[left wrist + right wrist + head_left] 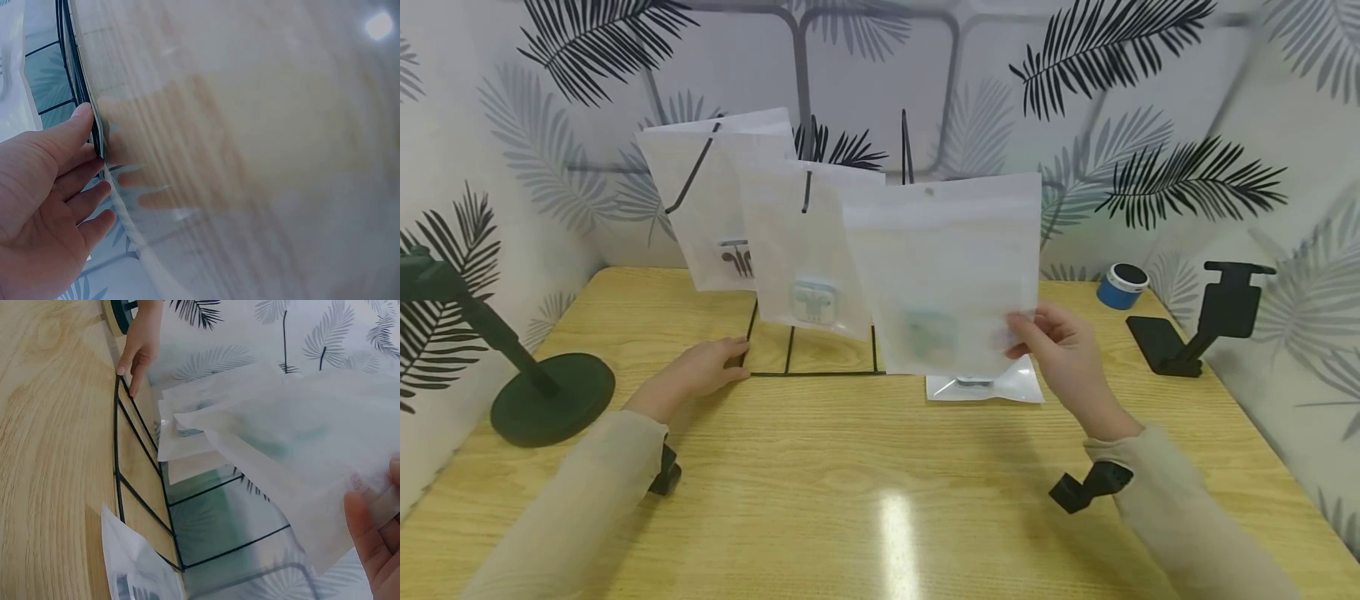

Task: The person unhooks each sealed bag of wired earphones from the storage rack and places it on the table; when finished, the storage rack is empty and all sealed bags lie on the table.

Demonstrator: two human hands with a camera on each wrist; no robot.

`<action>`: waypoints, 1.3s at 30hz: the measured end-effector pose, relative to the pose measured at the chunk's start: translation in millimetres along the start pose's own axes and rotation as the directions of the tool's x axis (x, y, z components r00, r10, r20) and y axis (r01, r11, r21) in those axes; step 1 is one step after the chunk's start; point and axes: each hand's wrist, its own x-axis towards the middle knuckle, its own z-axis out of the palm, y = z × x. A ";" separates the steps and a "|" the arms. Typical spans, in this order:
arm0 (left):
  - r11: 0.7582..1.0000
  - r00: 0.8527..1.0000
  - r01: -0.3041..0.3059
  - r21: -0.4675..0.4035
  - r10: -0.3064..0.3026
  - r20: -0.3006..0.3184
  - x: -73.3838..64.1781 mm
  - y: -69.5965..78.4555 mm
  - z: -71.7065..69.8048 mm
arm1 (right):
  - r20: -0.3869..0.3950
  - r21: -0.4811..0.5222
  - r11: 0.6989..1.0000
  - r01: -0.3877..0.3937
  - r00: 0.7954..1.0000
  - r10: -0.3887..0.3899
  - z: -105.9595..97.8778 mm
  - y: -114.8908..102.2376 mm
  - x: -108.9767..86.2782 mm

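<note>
My left hand (703,367) pinches the front left corner of a black wire display rack (820,374), thumb and fingertips on either side of the wire. With my right hand (1067,358) I pinch the lower right edge of a white translucent zip bag (947,267). Its top edge has a small hanging hole, and a greenish item shows faintly inside. A rack hook (906,146) rises behind this bag. To its left, a middle bag (808,242) with earphones (814,302) hangs on one hook, and further bags (700,200) hang on the left hook.
Another bag (985,390) lies on the table beneath the held one. A green round-based stand (553,398) is at the left; a blue jar (1122,287) and a black phone stand (1225,312) are at the right. A leaf-patterned wall covering backs the wooden table (820,500).
</note>
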 end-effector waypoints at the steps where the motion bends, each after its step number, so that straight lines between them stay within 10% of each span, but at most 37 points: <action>1: 1.000 1.000 -0.001 -0.002 0.001 0.000 0.0 0.3 0.0 | -0.010 -0.009 1.000 -0.002 1.000 0.002 -3.3 -1.5 -1.9; 10: 1.000 1.000 0.014 -0.024 -0.013 0.008 1.2 -2.3 1.2 | -0.112 -0.121 0.992 -0.025 0.994 0.012 -51.2 0.1 -13.7; 25: 1.000 1.000 0.010 -0.008 -0.010 -0.001 1.4 -3.0 0.5 | -0.174 0.079 0.984 -0.157 0.970 0.169 -133.8 33.3 -20.8; 39: 1.000 1.000 -0.023 -0.021 0.023 -0.006 3.3 -7.3 1.9 | -0.157 -0.003 0.919 -0.395 0.907 0.390 -180.1 67.0 -13.8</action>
